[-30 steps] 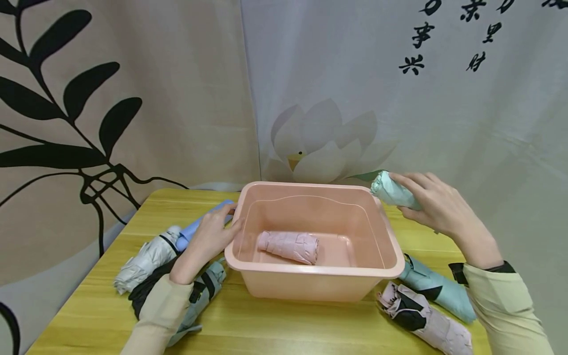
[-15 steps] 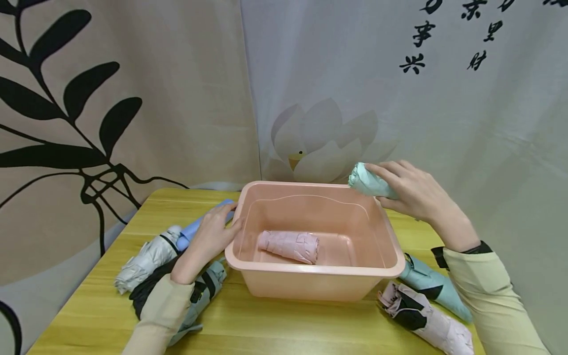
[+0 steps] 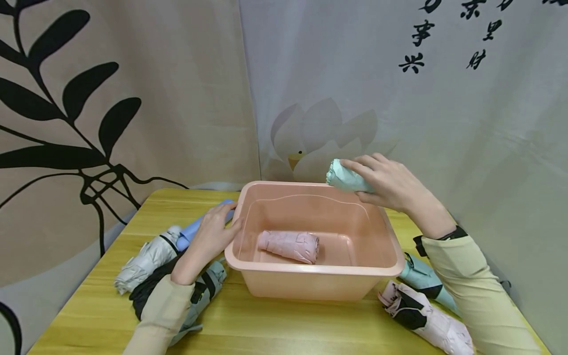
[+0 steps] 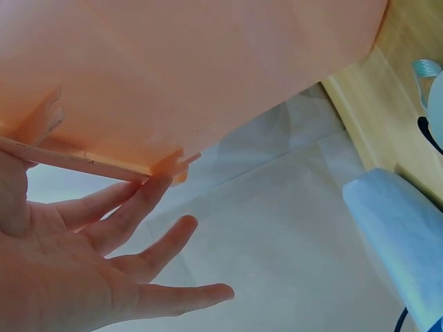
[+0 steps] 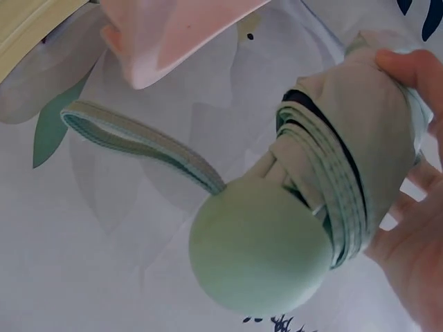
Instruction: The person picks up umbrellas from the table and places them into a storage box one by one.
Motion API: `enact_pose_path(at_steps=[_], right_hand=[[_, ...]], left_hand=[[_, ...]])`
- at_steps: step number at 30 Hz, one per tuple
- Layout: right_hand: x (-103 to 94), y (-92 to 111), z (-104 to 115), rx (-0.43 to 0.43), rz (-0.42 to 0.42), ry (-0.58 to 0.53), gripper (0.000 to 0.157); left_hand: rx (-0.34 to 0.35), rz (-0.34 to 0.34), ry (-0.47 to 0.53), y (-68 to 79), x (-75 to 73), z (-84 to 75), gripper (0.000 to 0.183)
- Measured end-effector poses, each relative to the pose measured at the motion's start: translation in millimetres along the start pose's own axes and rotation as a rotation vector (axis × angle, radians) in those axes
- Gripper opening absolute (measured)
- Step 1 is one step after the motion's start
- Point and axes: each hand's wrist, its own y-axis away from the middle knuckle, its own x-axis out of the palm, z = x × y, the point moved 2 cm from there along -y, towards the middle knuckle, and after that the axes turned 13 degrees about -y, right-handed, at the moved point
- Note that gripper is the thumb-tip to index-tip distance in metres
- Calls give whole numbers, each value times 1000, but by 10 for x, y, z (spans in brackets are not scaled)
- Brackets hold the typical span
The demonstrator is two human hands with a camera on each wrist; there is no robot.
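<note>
My right hand (image 3: 386, 180) grips a folded mint-green umbrella (image 3: 348, 177) above the back right rim of a pink plastic basin (image 3: 319, 270). In the right wrist view the umbrella's rounded handle end (image 5: 259, 245) and wrist strap (image 5: 142, 142) show, and my thumb (image 5: 412, 69) lies along its cloth. My left hand (image 3: 213, 236) holds the basin's left rim; in the left wrist view several fingers (image 4: 128, 214) reach under the rim, loosely spread, with the thumb mostly hidden. Inside the basin a folded pink umbrella (image 3: 288, 246) lies on its side.
Left of the basin lie a silver-grey umbrella (image 3: 146, 259), a blue one (image 3: 188, 234), a black one (image 3: 153, 281) and a grey-green one (image 3: 206, 291), partly under my left arm. On the right are a teal umbrella (image 3: 423, 276) and a pale pink one (image 3: 428, 318). A curtain hangs behind the table (image 3: 284, 325).
My right hand has carried the mint-green umbrella leftward and slightly up, from right of the basin to over its back rim. My left hand has stayed at the left rim.
</note>
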Motion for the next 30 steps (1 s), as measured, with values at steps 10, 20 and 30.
enact_pose_path(at_steps=[10, 20, 30], right_hand=[[58, -247, 101, -10, 48, -8, 63], [223, -447, 208, -33, 95, -19, 66], [553, -590, 280, -55, 135, -30, 66]], left_hand=[[-9, -4, 3, -1, 1, 4, 47], [-8, -7, 9, -7, 10, 7, 47], [-10, -14, 7, -6, 17, 8, 46]])
